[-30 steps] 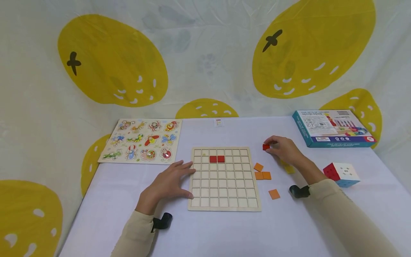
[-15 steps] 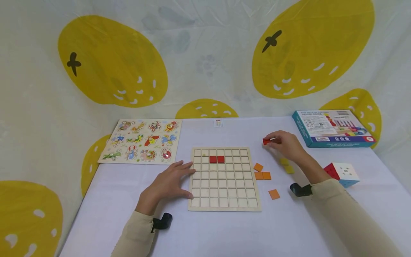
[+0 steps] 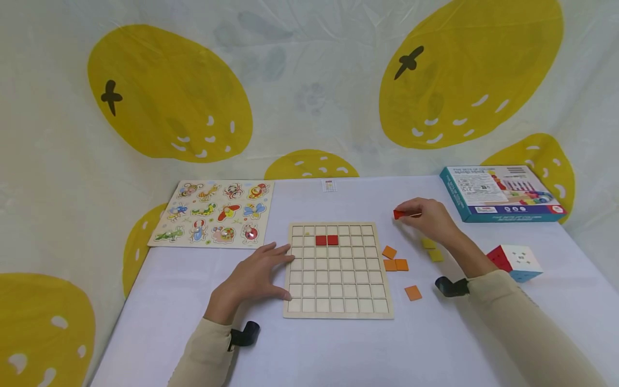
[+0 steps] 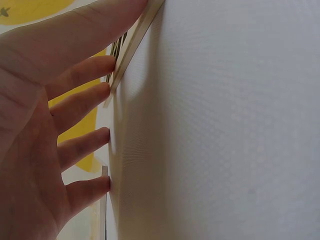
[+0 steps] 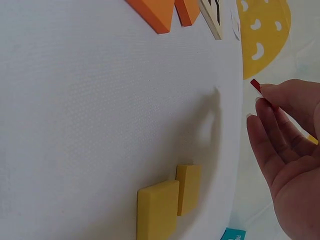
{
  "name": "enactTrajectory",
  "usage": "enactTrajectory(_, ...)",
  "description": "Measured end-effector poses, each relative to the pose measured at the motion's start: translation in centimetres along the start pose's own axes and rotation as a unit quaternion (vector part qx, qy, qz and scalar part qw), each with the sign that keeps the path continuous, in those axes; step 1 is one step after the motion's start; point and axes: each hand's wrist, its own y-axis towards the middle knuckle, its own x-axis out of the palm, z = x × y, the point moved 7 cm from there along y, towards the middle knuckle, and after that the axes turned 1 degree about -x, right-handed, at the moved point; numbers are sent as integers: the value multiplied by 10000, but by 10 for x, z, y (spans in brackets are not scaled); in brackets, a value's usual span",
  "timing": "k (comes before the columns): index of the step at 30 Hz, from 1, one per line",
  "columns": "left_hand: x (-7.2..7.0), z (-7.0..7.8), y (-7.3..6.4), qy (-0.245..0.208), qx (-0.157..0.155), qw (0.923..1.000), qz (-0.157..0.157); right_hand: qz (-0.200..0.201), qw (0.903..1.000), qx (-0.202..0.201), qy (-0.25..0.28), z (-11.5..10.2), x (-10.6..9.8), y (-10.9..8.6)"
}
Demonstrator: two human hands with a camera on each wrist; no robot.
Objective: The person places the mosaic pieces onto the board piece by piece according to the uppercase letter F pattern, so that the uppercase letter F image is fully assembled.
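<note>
Right hand (image 3: 431, 219) moved slightly toward far side of desk (image 3: 338, 352) since earlier frame. Fingers (image 3: 411, 204) pinch red tile (image 3: 397, 214) above desk, right of grid board (image 3: 340, 264). Left hand (image 3: 252, 275) spread, touching board's left edge. Orange tiles (image 3: 401, 264), yellow tiles (image 3: 436, 255) nearer person.

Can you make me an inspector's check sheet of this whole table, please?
Surface: white cloth.
Things in use: grid board with two red tiles side by side; four orange tiles and two yellow tiles to its right.
Clutter: bug puzzle, colorful box, puzzle cube, small card.
Hands: left hand rests at the grid board's left edge; right hand pinches another red tile.
Cables: nothing seen.
Surroundings: pale backdrop printed with yellow fruit shapes.
</note>
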Motion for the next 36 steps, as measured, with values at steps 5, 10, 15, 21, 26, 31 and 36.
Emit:
enactTrajectory(5,0,0,0,0,-10,10000,1,-76,10000,20,-38,2,6,0)
enactTrajectory(10,0,0,0,11,-3,10000,-4,-200,9998,83,5,3,18,0)
enactTrajectory(15,0,-1,1,23,-5,10000,-6,-314,9994,86,112,-1,32,2)
enactTrajectory(21,0,-1,1,-2,-21,10000,11,-278,9994,-175,144,-12,44,7)
enactTrajectory(26,1,-1,1,18,-53,10000,21,-353,9986,-332,234,-28,52,11)
enactTrajectory(31,1,-1,1,4,-39,10000,37,-582,9972,-272,390,-43,64,12)
enactTrajectory(36,1,-2,1,-7,-25,10000,59,-762,9951,-420,472,-58,76,11)
